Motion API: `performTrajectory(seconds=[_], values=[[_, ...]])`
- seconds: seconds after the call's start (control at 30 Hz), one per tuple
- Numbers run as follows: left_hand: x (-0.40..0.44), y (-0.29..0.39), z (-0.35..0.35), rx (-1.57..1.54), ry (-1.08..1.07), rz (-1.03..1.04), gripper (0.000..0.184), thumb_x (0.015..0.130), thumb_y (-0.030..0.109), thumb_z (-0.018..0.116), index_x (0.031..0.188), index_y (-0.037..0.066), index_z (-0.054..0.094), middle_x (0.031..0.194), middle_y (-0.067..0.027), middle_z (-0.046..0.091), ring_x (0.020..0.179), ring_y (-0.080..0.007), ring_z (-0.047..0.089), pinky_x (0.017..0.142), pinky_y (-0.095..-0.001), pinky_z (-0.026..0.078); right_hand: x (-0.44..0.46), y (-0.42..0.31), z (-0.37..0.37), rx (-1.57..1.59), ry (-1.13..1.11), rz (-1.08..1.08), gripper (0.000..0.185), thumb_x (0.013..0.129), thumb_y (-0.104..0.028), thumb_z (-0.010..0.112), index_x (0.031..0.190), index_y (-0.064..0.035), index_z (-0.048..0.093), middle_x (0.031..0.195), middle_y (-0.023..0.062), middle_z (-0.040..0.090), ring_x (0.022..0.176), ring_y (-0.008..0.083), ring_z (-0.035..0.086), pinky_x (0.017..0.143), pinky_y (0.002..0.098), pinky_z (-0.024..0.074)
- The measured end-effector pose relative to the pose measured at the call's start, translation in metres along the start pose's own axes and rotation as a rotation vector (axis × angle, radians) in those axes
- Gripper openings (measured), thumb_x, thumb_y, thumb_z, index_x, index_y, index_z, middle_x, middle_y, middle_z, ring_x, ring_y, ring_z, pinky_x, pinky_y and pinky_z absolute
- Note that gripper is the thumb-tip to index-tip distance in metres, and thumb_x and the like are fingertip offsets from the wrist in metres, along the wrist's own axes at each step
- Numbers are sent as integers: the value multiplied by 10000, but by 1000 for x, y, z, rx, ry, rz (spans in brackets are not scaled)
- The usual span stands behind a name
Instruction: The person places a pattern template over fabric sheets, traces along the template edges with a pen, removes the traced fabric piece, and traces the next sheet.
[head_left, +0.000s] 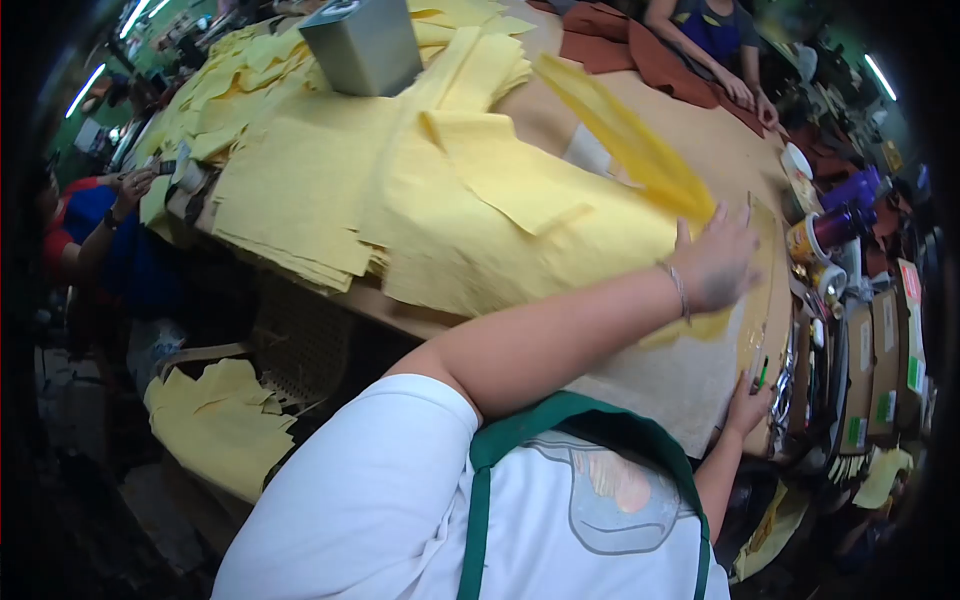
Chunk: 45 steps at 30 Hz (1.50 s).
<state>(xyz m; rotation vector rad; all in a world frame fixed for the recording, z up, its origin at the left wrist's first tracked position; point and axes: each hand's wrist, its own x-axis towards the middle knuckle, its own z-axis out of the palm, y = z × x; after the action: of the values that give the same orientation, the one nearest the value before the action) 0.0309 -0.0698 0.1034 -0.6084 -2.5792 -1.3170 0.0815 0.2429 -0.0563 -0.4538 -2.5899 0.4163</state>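
Observation:
My left hand (718,268), a bracelet at its wrist, reaches across the table with its fingers blurred. The near end of a long, translucent yellow strip (632,138) lies between its thumb and fingers. Blurred too, the strip slants up over the yellow sheets (560,235). At the table's right edge, my right hand (748,405) is closed around a thin green pen (763,373), only part of which shows. A pale grey-beige sheet (665,385) lies between my arms. By my left hand is a narrow amber strip (762,280) along the table edge.
A grey metal block (362,45) weighs on stacked yellow pieces (300,180). Brown pieces (625,40) lie at the far side, near another person's hands (750,100). Another person (100,230) is at left. Cups (825,235) and boxes (885,350) line the right; yellow pieces (222,420) cover a chair.

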Motion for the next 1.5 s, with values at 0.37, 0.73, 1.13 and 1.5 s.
performTrajectory(seconds=[0.37,0.73,1.13,1.5], values=[[-135,-126,-32,605,-37,-431,537,767,340,582,1210,85,418,1354,-173,237,1260,-376,171,941,-555,232,15,-30,-10,270,-197,190,423,714,-342,654,895,26,550,894,169,500,732,268,516,661,338,442],[25,-146,4,813,-155,-79,581,740,246,592,1263,207,343,1363,-54,226,1289,-270,113,940,-605,206,19,-61,6,-180,23,34,557,658,-449,661,1009,-35,537,938,142,477,907,320,433,781,408,380],[152,-298,-63,512,541,-540,593,768,356,547,1202,-1,358,1144,-215,448,1056,-362,434,880,-437,361,18,-61,4,-143,21,-12,438,692,-366,655,926,-15,536,995,139,490,886,315,435,768,395,376],[-81,-96,12,657,-359,-321,616,763,518,485,1295,249,330,1400,-68,156,1295,-314,74,891,-691,100,62,-23,19,271,-118,303,373,682,-239,674,928,14,551,904,192,558,895,337,517,786,391,400]])
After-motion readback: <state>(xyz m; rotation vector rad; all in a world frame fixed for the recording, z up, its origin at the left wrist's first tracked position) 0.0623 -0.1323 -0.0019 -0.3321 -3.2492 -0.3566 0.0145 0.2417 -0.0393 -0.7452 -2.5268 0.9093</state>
